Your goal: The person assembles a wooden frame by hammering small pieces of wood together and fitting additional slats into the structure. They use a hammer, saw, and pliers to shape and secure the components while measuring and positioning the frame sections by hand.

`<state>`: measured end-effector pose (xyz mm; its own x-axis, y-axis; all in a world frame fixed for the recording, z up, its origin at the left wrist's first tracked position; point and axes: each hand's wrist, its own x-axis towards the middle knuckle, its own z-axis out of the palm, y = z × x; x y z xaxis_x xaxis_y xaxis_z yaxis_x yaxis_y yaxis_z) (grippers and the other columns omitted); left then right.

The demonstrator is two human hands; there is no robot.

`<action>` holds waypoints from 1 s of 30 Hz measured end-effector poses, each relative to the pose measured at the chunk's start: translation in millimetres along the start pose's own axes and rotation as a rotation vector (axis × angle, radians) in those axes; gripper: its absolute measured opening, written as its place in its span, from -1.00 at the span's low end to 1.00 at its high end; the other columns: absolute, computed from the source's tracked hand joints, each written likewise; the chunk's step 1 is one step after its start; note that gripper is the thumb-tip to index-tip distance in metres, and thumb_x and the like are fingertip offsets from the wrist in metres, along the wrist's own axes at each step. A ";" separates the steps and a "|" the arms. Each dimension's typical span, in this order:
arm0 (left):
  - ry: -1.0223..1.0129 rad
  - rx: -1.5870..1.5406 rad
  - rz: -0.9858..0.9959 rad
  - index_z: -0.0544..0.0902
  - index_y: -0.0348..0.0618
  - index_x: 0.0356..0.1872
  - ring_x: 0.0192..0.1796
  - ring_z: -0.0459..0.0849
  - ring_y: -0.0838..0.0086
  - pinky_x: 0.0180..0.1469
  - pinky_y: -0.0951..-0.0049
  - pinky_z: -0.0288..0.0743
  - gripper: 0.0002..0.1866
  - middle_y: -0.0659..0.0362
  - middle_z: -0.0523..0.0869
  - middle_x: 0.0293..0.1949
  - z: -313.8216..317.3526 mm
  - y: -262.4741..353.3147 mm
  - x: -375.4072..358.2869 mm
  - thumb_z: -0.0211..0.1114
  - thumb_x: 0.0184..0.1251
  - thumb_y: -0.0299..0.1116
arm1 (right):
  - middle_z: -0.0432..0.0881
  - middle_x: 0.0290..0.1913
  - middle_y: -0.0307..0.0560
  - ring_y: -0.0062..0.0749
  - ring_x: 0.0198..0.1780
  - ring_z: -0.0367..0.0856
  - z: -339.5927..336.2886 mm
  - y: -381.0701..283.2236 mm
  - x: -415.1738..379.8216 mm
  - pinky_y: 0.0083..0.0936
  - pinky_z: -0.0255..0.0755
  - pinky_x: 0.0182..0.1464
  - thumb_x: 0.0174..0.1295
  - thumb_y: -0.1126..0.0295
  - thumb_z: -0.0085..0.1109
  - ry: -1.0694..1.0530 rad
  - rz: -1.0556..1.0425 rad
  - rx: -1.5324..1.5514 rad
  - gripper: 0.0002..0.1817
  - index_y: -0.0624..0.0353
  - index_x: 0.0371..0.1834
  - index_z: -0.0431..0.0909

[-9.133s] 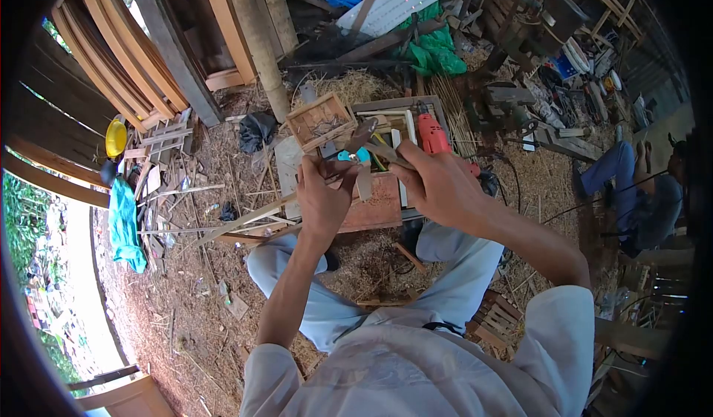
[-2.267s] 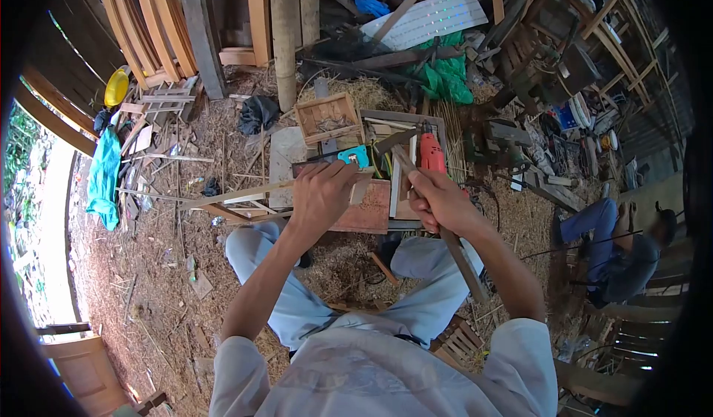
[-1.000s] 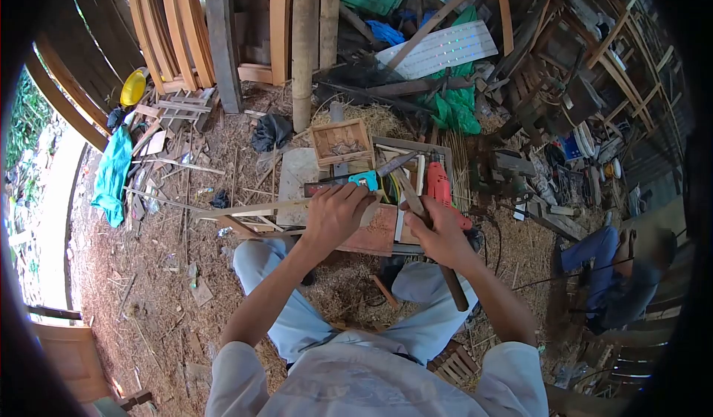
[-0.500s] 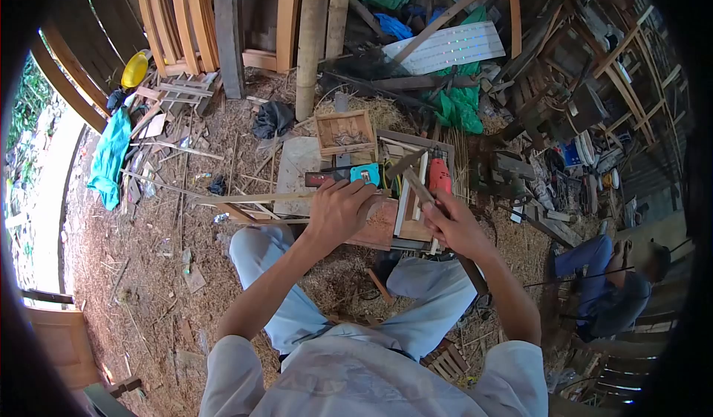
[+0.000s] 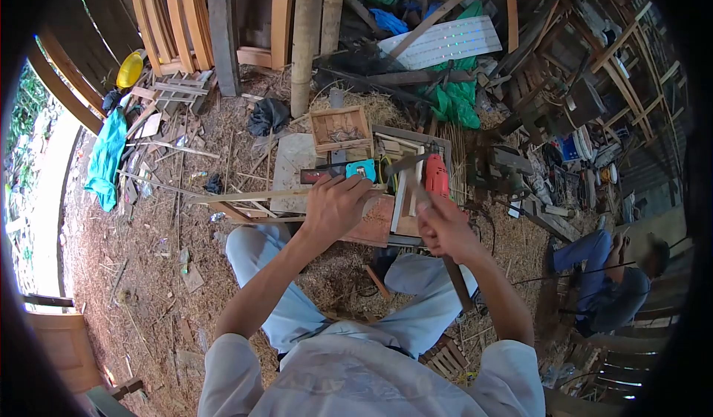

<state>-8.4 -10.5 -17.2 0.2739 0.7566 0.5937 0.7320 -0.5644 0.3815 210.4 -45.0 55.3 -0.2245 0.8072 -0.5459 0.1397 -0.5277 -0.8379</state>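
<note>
My left hand [image 5: 332, 207] is closed over a thin wooden strip [image 5: 256, 195], which stretches out to the left above a low work surface. In my right hand [image 5: 444, 227] is a hammer [image 5: 454, 283], gripped by its handle, its head [image 5: 405, 163] up and to the right of the strip's end. The right hand is slightly blurred. Just beyond my left fingers lies a teal tape measure [image 5: 361, 169]. A red power drill [image 5: 437, 175] rests right of the hammer head. Beneath my hands a reddish-brown board [image 5: 370, 225] shows.
An open wooden box [image 5: 318, 133] with small metal pieces stands behind the tape measure. A bamboo post [image 5: 300, 53] rises beyond it. Wood scraps and shavings cover the ground. Another person [image 5: 620, 287] sits at the right. A black bag [image 5: 267, 117] lies at the back left.
My right hand has come slightly nearer to me with the hammer, whose handle now stands steeper. My left hand keeps its hold on the strip; the whole view has shifted slightly.
</note>
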 end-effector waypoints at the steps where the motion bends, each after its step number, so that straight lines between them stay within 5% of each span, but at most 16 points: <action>1: -0.010 -0.014 0.002 0.63 -0.08 -0.38 -0.37 0.65 0.30 -0.17 0.33 0.55 -0.88 0.24 0.64 -0.44 0.2 -1.5 -1.1 0.39 0.10 -0.36 | 0.16 -0.57 -0.42 -0.78 -0.69 0.01 -1.1 -0.6 -0.7 -0.72 -0.10 -0.69 0.49 0.11 -0.11 0.004 -0.003 0.001 -0.76 0.03 -0.17 0.29; 4: -0.006 -0.021 0.010 0.63 -0.09 -0.38 -0.37 0.66 0.30 -0.19 0.33 0.54 -0.88 0.24 0.64 -0.44 -0.5 0.2 -0.6 0.39 0.10 -0.35 | 0.16 -0.57 -0.42 -0.78 -0.69 0.01 -3.8 -0.3 0.6 -0.72 -0.10 -0.69 0.49 0.12 -0.10 -0.052 0.030 -0.054 -0.77 0.02 -0.19 0.29; 6: 0.016 -0.017 0.010 0.63 -0.09 -0.39 -0.37 0.66 0.30 -0.19 0.33 0.53 -0.88 0.24 0.64 -0.44 -0.8 1.4 -1.0 0.39 0.10 -0.35 | 0.19 -0.56 -0.43 -0.78 -0.64 0.12 -9.9 0.3 4.9 -0.71 0.04 -0.65 0.45 0.07 -0.03 -0.047 0.003 0.023 -0.66 0.02 0.09 0.32; 14: -0.010 -0.023 0.025 0.62 -0.08 -0.41 -0.41 0.62 0.27 -0.28 0.32 0.47 -0.89 0.23 0.60 -0.48 -1.0 0.5 -0.4 0.38 0.10 -0.35 | 0.15 -0.58 -0.45 -0.79 -0.66 0.02 -13.0 -6.3 2.2 -0.70 -0.05 -0.67 0.46 0.09 -0.05 -0.024 -0.065 -0.066 -0.71 0.08 -0.05 0.36; 20: 0.004 -0.014 0.044 0.62 -0.08 -0.42 -0.41 0.62 0.29 -0.31 0.33 0.45 -0.89 0.23 0.59 -0.48 -2.1 1.5 0.6 0.39 0.09 -0.36 | 0.19 -0.60 -0.43 -0.78 -0.67 0.12 -18.4 -10.1 3.0 -0.68 0.01 -0.66 0.45 0.09 -0.02 0.017 -0.036 -0.109 -0.69 0.09 -0.02 0.36; 23: -0.039 0.004 0.038 0.63 -0.05 -0.38 -0.39 0.64 0.35 -0.32 0.36 0.43 -0.93 0.25 0.60 -0.48 -3.2 0.0 1.0 0.33 0.12 -0.36 | 0.25 -0.58 -0.40 -0.75 -0.64 0.21 -14.3 -4.4 0.3 -0.65 0.09 -0.63 0.44 0.08 0.00 -0.123 -0.043 -0.227 -0.66 0.12 0.00 0.36; 26: -0.022 -0.006 -0.007 0.63 -0.06 -0.38 -0.38 0.65 0.34 -0.32 0.33 0.44 -0.94 0.24 0.62 -0.47 -3.7 0.9 2.2 0.32 0.14 -0.37 | 0.29 -0.56 -0.37 -0.72 -0.62 0.23 -12.6 5.0 -2.1 -0.64 0.16 -0.60 0.45 0.15 -0.01 -0.111 -0.216 -0.385 -0.67 0.17 0.04 0.35; 28: 0.018 -0.020 0.000 0.64 -0.09 -0.37 -0.39 0.64 0.31 -0.33 0.32 0.44 -0.92 0.22 0.61 -0.47 -2.6 2.1 4.3 0.34 0.11 -0.40 | 0.35 -0.52 -0.31 -0.70 -0.62 0.28 -8.5 8.2 -1.3 -0.64 0.23 -0.57 0.45 0.24 -0.04 0.089 -0.619 -0.504 -0.69 0.23 0.08 0.35; 30: 0.051 -0.035 0.015 0.65 -0.12 -0.35 -0.41 0.63 0.28 -0.34 0.30 0.44 -0.89 0.21 0.61 -0.47 -4.7 1.9 4.8 0.36 0.08 -0.43 | 0.39 -0.46 -0.26 -0.65 -0.58 0.38 -5.2 -7.3 -20.3 -0.63 0.29 -0.50 0.43 0.34 -0.05 0.018 -0.444 -0.241 -0.70 0.25 0.13 0.35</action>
<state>-8.6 -9.4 -10.3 0.2514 0.7308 0.6346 0.7057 -0.5871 0.3966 218.9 -56.1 72.4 -0.2964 0.9455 -0.1350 0.2538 -0.0583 -0.9655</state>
